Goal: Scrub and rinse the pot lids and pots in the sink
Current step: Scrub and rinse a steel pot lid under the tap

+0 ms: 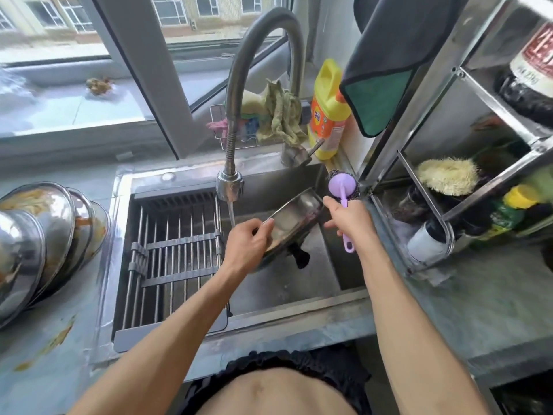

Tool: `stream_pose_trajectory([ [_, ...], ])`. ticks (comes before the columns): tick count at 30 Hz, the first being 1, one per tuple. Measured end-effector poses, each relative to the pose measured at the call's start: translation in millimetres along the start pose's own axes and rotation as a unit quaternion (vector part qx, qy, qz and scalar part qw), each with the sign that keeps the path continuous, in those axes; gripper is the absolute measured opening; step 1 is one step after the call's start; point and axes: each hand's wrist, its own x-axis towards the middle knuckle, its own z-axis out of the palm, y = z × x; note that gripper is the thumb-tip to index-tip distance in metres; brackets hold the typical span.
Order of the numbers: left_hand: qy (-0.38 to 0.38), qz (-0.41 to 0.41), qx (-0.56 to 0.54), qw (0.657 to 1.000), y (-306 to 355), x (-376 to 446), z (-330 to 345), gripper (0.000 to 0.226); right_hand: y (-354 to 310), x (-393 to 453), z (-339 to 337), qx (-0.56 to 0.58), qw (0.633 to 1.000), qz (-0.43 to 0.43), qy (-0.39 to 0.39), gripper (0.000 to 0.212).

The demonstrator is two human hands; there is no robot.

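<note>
A steel pot lid (294, 218) with a black knob (300, 256) underneath is held tilted over the sink (299, 283). My left hand (247, 242) grips its near rim. Water runs from the faucet head (229, 185) in a thin stream just left of the lid. My right hand (344, 218) holds a purple-handled steel-wool scrubber (343, 187) raised above the lid's right edge, its wire ball pointing up and apart from the lid.
A roll-up drying rack (176, 259) covers the sink's left half. Several dirty steel pots and lids (45, 235) lean stacked on the left counter. A yellow detergent bottle (327, 112) and cloths stand behind the faucet. A metal shelf (449, 175) with bottles and brushes stands right.
</note>
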Motion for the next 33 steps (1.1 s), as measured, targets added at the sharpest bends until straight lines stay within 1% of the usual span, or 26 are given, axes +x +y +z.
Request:
stream_pose_trajectory([
  [2,0.0,-0.079,-0.102,0.992,6,4,-1,0.047,11,1,3,0.02,1.0,0.0,0.009,0.038],
  [3,0.005,-0.128,-0.158,0.979,7,6,0,0.045,17,-1,6,0.016,1.0,0.0,0.014,0.037],
  [5,0.025,-0.236,-0.264,0.935,3,12,5,0.04,29,-4,14,-0.004,1.0,0.004,0.009,0.039],
  [7,0.042,-0.311,-0.356,0.88,-8,14,9,0.035,36,-7,21,-0.004,1.0,0.012,0.006,0.041],
  [9,0.043,-0.339,-0.409,0.846,-23,11,9,0.032,40,-7,30,-0.006,1.0,0.029,0.004,0.045],
  [12,0.065,-0.349,-0.464,0.812,-38,1,3,0.028,38,-8,44,0.024,0.996,0.072,-0.036,0.059],
  [14,0.088,-0.351,-0.471,0.804,-43,-4,-1,0.03,32,-7,57,0.052,0.993,0.085,-0.062,0.06],
  [15,0.092,-0.348,-0.482,0.799,-47,-6,-5,0.033,27,-6,65,0.064,0.992,0.084,-0.068,0.059],
  [17,0.105,-0.337,-0.509,0.785,-54,-9,-12,0.049,16,-5,79,0.087,0.99,0.077,-0.082,0.054],
  [19,0.101,-0.321,-0.524,0.783,-55,-14,-17,0.051,9,-5,89,0.104,0.988,0.074,-0.089,0.045],
  [21,0.081,-0.307,-0.52,0.793,-56,-16,-24,0.05,5,-6,93,0.106,0.988,0.067,-0.091,0.036],
  [25,0.065,-0.261,-0.436,0.859,-60,-10,-51,0.046,7,-7,101,0.132,0.984,0.048,-0.111,0.032],
  [28,0.06,-0.261,-0.363,0.892,-55,4,-70,0.047,11,-9,99,0.119,0.985,0.021,-0.127,0.027],
  [30,0.048,-0.255,-0.354,0.899,-49,17,-76,0.049,12,-11,92,0.11,0.984,-0.004,-0.14,0.025],
  [32,0.042,-0.261,-0.345,0.901,-40,27,-81,0.043,14,-12,85,0.118,0.979,-0.018,-0.163,0.022],
  [33,0.037,-0.263,-0.339,0.903,-39,32,-83,0.039,16,-12,83,0.13,0.976,-0.018,-0.176,0.025],
])
